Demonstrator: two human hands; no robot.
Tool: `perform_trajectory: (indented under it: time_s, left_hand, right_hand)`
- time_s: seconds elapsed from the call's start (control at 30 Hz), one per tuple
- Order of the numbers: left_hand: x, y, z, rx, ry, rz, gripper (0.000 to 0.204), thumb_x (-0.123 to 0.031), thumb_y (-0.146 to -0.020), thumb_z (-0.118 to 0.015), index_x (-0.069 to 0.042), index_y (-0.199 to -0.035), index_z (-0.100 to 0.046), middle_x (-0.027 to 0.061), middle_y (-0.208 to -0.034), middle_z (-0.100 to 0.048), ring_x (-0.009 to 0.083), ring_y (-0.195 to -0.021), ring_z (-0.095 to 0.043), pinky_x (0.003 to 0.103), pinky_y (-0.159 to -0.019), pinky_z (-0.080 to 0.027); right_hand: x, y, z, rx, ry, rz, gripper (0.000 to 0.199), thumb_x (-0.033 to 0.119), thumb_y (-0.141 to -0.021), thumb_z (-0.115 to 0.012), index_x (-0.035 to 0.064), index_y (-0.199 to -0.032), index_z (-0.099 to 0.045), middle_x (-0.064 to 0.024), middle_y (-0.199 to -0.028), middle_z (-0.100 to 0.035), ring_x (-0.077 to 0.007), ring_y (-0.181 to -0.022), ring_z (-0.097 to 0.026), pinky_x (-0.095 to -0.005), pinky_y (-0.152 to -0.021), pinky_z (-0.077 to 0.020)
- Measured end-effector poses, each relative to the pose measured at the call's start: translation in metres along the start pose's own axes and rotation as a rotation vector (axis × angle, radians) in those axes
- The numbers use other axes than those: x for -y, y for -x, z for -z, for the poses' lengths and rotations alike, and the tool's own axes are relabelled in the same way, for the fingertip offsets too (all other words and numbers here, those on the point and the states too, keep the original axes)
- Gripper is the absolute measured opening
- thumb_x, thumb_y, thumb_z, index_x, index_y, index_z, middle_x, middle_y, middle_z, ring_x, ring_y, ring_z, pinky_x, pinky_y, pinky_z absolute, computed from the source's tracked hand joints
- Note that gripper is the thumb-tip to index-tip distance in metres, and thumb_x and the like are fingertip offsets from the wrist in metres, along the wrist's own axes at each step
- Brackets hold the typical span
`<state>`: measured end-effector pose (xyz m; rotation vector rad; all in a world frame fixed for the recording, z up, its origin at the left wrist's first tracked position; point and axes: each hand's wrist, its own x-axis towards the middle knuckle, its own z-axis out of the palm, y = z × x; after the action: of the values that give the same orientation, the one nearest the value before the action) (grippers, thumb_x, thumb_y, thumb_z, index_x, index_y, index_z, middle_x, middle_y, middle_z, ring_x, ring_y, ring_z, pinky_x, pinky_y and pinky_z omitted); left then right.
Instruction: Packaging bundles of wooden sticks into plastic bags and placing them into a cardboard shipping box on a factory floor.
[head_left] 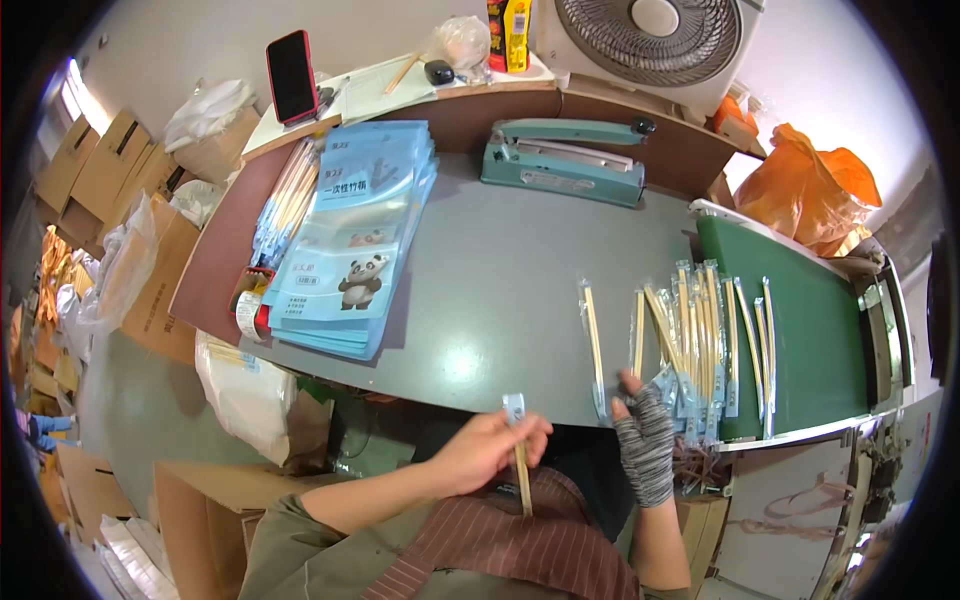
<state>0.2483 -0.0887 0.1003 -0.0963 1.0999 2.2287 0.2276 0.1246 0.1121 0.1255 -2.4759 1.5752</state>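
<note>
Between left fingers (pixel 537 426), a chopstick packet (pixel 522 482) runs lengthwise, blue end forward.

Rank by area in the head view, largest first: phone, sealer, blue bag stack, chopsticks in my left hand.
Blue bag stack
Sealer
Phone
Chopsticks, partly covered by your left hand

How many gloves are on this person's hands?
1: a grey, striped fingerless glove on the right hand. The left hand, holding a chopstick packet, is bare. Both hands show, so none seems hidden.
</note>
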Motion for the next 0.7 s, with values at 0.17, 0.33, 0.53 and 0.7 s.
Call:
perform_trajectory:
  time_s: [0.17,0.33,0.53,0.7]
  left_hand:
    - [0.016,-0.003,-0.006,0.238,-0.188,0.248,0.032,-0.025,-0.095,-0.037,0.003,-0.099,-0.052,0.0129,-0.088,-0.06,0.0202,-0.083,-0.06,0.03,-0.077,-0.048]
    - [0.021,-0.007,-0.015,0.405,-0.248,0.337,0.033,-0.025,-0.095,-0.035,0.003,-0.1,-0.051,0.0149,-0.092,-0.061,0.0215,-0.087,-0.06,0.031,-0.079,-0.048]
    - [0.029,-0.029,-0.073,0.464,-0.497,0.375,0.031,-0.025,-0.095,-0.039,0.001,-0.091,-0.054,0.0059,-0.069,-0.058,0.0117,-0.064,-0.055,0.023,-0.06,-0.045]
    - [0.026,-0.036,-0.11,0.331,-0.998,0.269,0.025,-0.021,-0.093,-0.043,-0.003,-0.084,-0.058,-0.0034,-0.059,-0.046,0.0031,-0.051,-0.04,0.018,-0.047,-0.032]
  right_hand:
    - [0.003,0.022,-0.014,0.261,-0.562,-0.496,0.029,0.011,-0.083,-0.058,0.0,-0.11,-0.057,-0.0036,-0.092,-0.061,-0.0086,-0.082,-0.054,-0.0223,-0.075,-0.0428]
    - [0.01,0.019,0.0,0.409,-0.651,-0.496,0.017,0.011,-0.083,-0.06,0.0005,-0.096,-0.061,-0.0028,-0.083,-0.061,-0.0077,-0.077,-0.054,-0.0218,-0.071,-0.0446]
    - [0.001,0.026,0.064,0.229,-0.403,-0.289,0.012,0.013,-0.078,-0.064,0.0027,-0.083,-0.062,0.001,-0.071,-0.059,-0.0055,-0.069,-0.051,-0.0212,-0.063,-0.0427]
    - [-0.012,0.038,0.204,-0.746,-0.902,-0.057,0.013,0.018,-0.082,-0.061,0.0053,-0.081,-0.058,0.0039,-0.065,-0.049,-0.0078,-0.064,-0.049,-0.0188,-0.059,-0.0396]
